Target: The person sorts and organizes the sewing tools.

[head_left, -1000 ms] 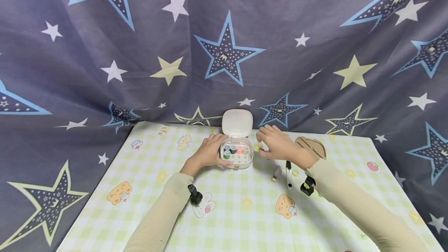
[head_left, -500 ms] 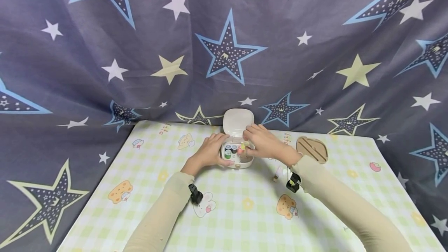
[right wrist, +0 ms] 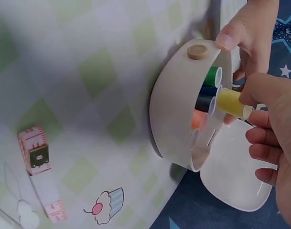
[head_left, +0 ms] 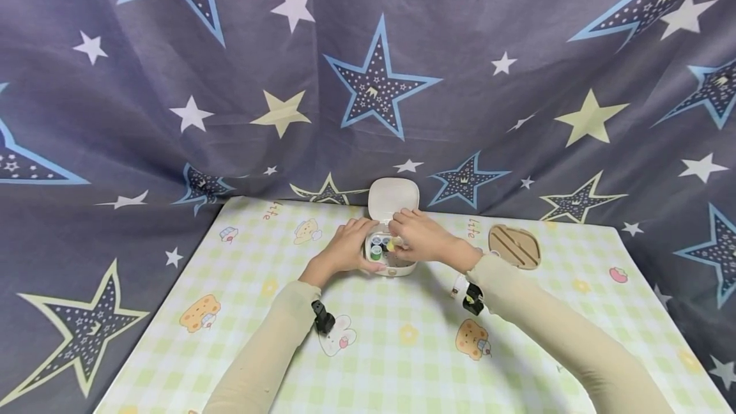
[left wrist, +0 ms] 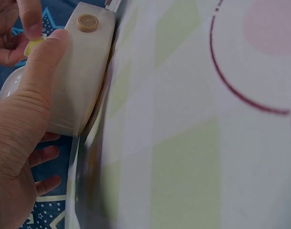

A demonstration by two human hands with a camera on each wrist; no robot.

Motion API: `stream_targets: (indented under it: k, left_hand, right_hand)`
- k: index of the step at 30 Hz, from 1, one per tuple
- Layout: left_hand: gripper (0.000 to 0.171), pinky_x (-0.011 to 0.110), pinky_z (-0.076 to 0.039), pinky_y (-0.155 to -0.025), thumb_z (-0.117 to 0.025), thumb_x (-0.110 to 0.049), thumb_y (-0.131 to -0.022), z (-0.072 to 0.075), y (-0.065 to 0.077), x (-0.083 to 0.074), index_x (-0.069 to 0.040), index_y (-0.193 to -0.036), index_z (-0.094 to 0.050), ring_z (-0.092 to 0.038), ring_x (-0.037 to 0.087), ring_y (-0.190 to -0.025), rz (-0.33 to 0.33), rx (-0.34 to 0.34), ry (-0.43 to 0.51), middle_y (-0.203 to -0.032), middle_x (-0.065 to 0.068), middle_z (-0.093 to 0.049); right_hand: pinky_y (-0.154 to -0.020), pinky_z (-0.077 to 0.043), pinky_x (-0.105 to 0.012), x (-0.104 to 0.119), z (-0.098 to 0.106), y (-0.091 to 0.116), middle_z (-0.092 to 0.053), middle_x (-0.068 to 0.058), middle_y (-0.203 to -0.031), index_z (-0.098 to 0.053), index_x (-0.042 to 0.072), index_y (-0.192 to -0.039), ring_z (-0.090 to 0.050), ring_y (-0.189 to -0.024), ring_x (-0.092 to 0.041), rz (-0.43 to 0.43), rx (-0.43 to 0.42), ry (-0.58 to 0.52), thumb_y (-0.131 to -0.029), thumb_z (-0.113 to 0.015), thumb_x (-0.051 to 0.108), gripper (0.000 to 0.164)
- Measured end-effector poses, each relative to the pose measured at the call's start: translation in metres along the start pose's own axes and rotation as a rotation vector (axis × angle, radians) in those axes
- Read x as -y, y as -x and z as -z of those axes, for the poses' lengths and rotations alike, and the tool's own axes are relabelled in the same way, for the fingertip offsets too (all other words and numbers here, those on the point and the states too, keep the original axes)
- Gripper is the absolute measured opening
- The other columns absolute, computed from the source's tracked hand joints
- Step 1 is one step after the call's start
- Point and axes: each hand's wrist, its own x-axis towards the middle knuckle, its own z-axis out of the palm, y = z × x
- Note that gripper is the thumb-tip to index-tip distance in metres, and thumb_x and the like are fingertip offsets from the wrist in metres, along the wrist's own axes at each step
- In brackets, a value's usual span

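Observation:
A cream sewing box (right wrist: 171,105) with a round tan button on its front stands on the table, its white lid (head_left: 393,198) swung back. My left hand (head_left: 344,246) grips the box's left side, thumb at the front rim. My right hand (head_left: 424,236) pinches a yellow thread spool (right wrist: 231,103) over the box's open top, tilted in the right wrist view. Inside the box are a green spool (right wrist: 213,76), a black spool (right wrist: 205,103), a dark blue spool and an orange spool (right wrist: 198,119). In the left wrist view the yellow spool (left wrist: 33,46) shows behind my left thumb.
To the right lies a brown divided tray (head_left: 514,246). A pink and white tape measure (right wrist: 34,150) lies on the checked tablecloth (head_left: 402,363), partly under my right wrist in the head view. A star-patterned curtain (head_left: 460,30) hangs behind the table.
My right hand has carried the yellow spool leftward from beside the box to above the spools inside it. My left hand keeps its grip on the box.

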Motion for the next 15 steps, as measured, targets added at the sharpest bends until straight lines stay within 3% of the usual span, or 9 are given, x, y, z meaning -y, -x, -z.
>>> stream_targets:
  k: [15]
  left_hand:
    - [0.11, 0.05, -0.041, -0.106, -0.086, -0.063, -0.069, -0.0028, -0.0009, 0.0033, -0.012, -0.155, -0.04, -0.045, 0.028, -0.134, 0.019, 0.012, 0.009, -0.145, 0.005, -0.051]
  right_hand:
    - [-0.074, -0.039, -0.034, 0.0007, -0.0104, -0.0072, -0.057, 0.0, -0.088, -0.062, 0.012, -0.092, -0.048, -0.083, -0.019, 0.041, 0.048, 0.042, -0.081, -0.076, 0.021, 0.02]
